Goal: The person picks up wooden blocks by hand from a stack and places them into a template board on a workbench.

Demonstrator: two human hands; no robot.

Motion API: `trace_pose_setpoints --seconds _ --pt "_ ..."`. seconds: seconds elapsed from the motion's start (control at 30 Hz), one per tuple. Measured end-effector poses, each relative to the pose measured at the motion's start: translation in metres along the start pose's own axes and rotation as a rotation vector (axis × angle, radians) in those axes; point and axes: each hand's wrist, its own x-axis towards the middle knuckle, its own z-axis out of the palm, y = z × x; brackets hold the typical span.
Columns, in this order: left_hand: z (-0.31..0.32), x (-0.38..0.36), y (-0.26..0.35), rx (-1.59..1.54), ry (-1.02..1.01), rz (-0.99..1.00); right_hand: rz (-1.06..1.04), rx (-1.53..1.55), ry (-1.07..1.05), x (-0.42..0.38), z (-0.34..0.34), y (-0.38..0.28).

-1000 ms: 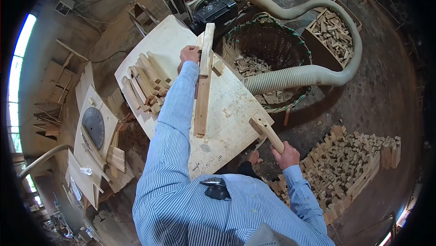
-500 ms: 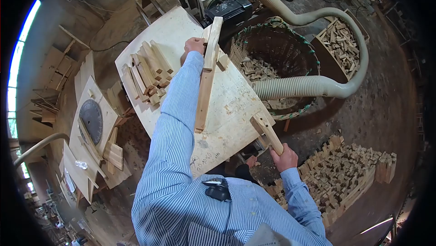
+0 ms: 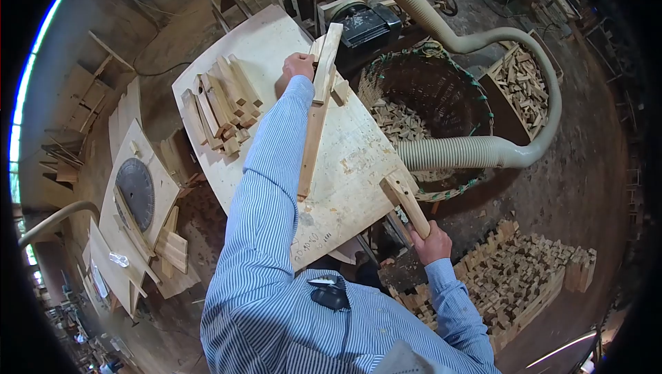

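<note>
My left hand is closed at the far end of the pale work table, against the wooden fence. Its fingertips are partly hidden there, so what they grip does not show clearly. A long wooden strip runs from the fence towards me along the tabletop. Below the table's near right corner, my right hand wraps round the end of a wooden lever. Left of my forearm lies a stack of wooden sticks.
A wicker basket with offcuts stands right of the table, a ribbed hose crossing it. Behind is a black motor. Many small blocks cover the floor at right. A saw blade sits in another table at left.
The view has shifted slightly. Both hands keep their places, the left at the fence and the right on the lever, with little visible movement.
</note>
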Motion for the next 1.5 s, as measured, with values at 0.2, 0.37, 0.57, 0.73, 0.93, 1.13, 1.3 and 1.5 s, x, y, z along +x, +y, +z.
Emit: trace_pose_setpoints --seconds 0.2,0.37,0.57,0.73,0.93,1.13,1.3,1.5 --pt "0.001 -0.001 0.0 0.019 0.024 0.06 0.007 0.004 0.002 0.0 0.004 0.001" --pt "0.0 0.002 -0.001 0.062 0.052 0.118 -0.015 0.023 0.024 0.0 0.006 0.005" --pt "0.003 0.005 -0.003 0.067 0.04 0.129 0.005 0.012 0.017 -0.002 0.003 0.002" --pt "-0.011 -0.026 0.016 0.008 0.036 0.095 0.024 -0.013 0.023 -0.005 0.001 0.001" --pt "-0.016 -0.033 0.02 -0.002 -0.016 0.084 0.054 -0.051 0.001 -0.007 -0.005 -0.005" --pt "-0.011 -0.023 0.008 -0.293 -0.078 -0.06 0.121 -0.08 -0.035 -0.009 -0.019 -0.016" --pt "-0.023 -0.002 -0.023 -0.626 -0.253 -0.229 0.115 -0.079 -0.055 -0.009 -0.028 -0.016" --pt "-0.095 -0.054 -0.008 -1.167 -0.727 -0.406 0.063 0.054 -0.016 -0.009 -0.047 -0.019"
